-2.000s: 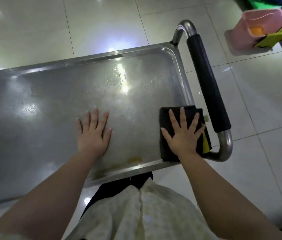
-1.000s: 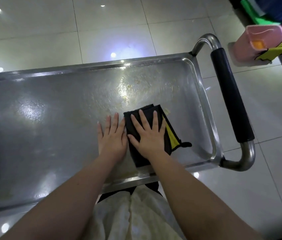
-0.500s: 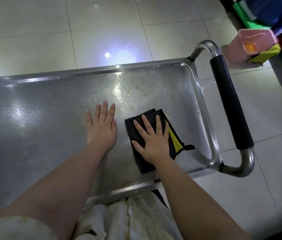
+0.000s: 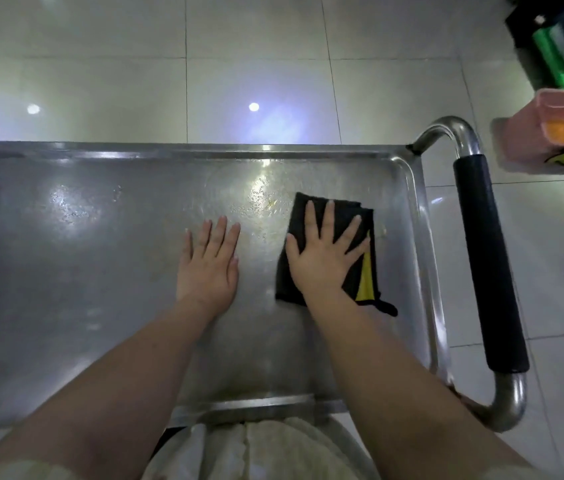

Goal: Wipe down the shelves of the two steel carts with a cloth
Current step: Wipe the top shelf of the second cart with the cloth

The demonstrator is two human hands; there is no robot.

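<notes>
Cloth (image 4: 329, 216) under right hand (image 4: 322, 258) — pink bin (image 4: 529, 140) beyond cart handle (image 4: 488, 258).

Single head view, looking steeply down, close over cart shelf (image 4: 107, 258).

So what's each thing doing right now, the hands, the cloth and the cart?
shelf, shiny, with wet-looking smears and yellowish specks.
right hand, fingers spread, pressing on the cloth.
cloth, folded, flat on the shelf.
left hand, flat on the bare shelf, holding nothing.
cart handle, untouched.
pink bucket, on the floor beyond the cart handle.
</notes>
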